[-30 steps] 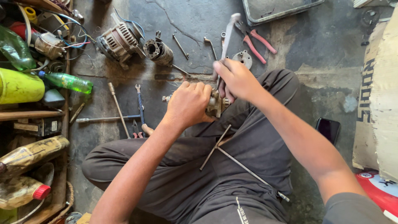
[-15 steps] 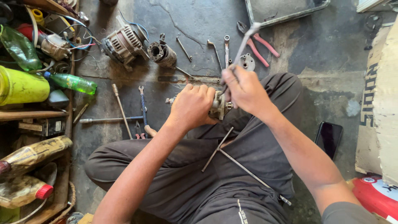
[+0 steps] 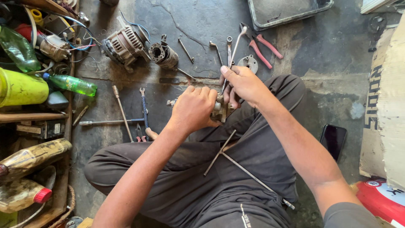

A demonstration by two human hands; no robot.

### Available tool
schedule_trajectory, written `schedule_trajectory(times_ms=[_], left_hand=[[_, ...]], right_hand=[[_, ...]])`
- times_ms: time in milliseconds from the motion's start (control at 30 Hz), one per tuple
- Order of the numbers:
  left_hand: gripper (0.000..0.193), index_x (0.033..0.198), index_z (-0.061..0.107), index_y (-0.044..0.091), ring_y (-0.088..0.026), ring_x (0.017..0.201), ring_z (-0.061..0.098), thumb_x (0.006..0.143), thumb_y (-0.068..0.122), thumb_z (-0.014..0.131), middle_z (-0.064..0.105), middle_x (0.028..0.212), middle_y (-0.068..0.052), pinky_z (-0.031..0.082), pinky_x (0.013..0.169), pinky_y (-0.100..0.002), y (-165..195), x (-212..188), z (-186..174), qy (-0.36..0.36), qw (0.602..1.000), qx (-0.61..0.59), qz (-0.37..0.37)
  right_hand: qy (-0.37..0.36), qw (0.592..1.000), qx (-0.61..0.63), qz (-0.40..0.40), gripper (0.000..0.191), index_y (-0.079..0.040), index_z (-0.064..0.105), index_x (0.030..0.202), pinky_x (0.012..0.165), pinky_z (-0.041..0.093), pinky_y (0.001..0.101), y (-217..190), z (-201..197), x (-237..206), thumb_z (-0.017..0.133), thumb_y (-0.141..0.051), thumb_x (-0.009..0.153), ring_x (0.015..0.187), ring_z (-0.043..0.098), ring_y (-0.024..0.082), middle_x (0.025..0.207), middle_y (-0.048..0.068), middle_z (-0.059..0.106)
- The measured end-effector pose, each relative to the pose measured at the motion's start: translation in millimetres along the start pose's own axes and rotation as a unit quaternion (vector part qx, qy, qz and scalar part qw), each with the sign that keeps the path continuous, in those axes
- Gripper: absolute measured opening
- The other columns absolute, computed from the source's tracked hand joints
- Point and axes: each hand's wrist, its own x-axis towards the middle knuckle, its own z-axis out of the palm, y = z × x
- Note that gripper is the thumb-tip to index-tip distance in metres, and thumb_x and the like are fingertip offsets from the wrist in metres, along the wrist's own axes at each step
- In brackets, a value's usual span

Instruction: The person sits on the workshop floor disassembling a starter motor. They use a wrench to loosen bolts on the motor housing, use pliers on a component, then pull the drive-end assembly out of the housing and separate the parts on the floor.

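Observation:
I sit cross-legged on a concrete floor. My left hand (image 3: pixel 195 109) is wrapped around a small metal motor part (image 3: pixel 222 110) held over my knees. My right hand (image 3: pixel 241 85) grips a slim spanner (image 3: pixel 235 47) whose lower end sits on that part, its ring end pointing away from me. A metal cross wrench (image 3: pixel 236 164) lies in my lap. A round metal cover plate (image 3: pixel 248 63) lies on the floor just beyond my right hand.
An alternator (image 3: pixel 124 42) and a smaller motor housing (image 3: pixel 163 55) lie ahead left. Loose spanners (image 3: pixel 144 105), a long rod (image 3: pixel 122 113) and red-handled pliers (image 3: pixel 262 45) are scattered around. Bottles (image 3: pixel 71 83) and clutter fill the left side. A phone (image 3: pixel 333 139) lies right, a metal tray (image 3: pixel 289 12) ahead.
My right hand has swung the spanner, its far end moving from tilted right toward more upright. My left hand keeps its hold on the part; the view shifted slightly.

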Motion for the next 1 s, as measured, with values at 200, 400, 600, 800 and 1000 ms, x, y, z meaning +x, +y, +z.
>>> schedule_trajectory(times_ms=[200,400,600,800,1000], left_hand=[[0.075,0.089,0.058,0.008,-0.028,0.078,0.067,0.046,0.06,0.092,0.065,0.081,-0.009,0.05,0.076,-0.039,0,-1,2,-0.004,1.0,-0.005,-0.004],[0.074,0.09,0.058,0.009,-0.028,0.081,0.068,0.046,0.057,0.093,0.065,0.081,-0.008,0.05,0.076,-0.039,-3,-2,3,0.004,1.0,-0.004,0.0],[0.074,0.09,0.058,0.009,-0.028,0.082,0.068,0.047,0.058,0.092,0.065,0.082,-0.009,0.05,0.075,-0.039,-3,-4,1,-0.006,1.0,-0.008,-0.006],[0.072,0.085,0.058,0.009,-0.028,0.08,0.068,0.047,0.059,0.092,0.065,0.081,-0.009,0.05,0.073,-0.039,-3,-3,-1,0.009,1.0,-0.004,-0.003],[0.073,0.085,0.057,0.009,-0.027,0.079,0.068,0.046,0.06,0.091,0.064,0.08,-0.008,0.05,0.073,-0.039,-2,-4,0,0.013,1.0,0.002,-0.004]], right_hand=[[0.023,0.981,-0.126,-0.145,0.032,0.0,0.058,0.096,0.042,0.047,0.0301,-14,14,-38,0.048,-0.029,0.107,0.043,0.059,0.016,0.063,0.01,0.065],[0.102,0.805,-0.362,-0.459,0.024,0.001,0.059,0.106,0.056,0.05,0.0322,1,29,-84,0.051,-0.021,0.112,0.064,0.065,0.022,0.074,0.013,0.066],[0.104,0.946,-0.162,-0.261,0.029,-0.001,0.059,0.102,0.049,0.048,0.0249,4,14,-61,0.044,-0.024,0.111,0.051,0.061,0.01,0.068,0.006,0.065],[0.062,0.989,-0.1,-0.093,0.038,-0.001,0.059,0.095,0.035,0.04,0.0281,-1,9,-21,0.042,-0.033,0.109,0.036,0.051,0.014,0.059,0.011,0.061],[0.008,1.0,-0.005,-0.02,0.039,-0.003,0.057,0.094,0.033,0.038,0.0304,-5,5,-1,0.042,-0.036,0.108,0.035,0.048,0.017,0.058,0.013,0.059]])
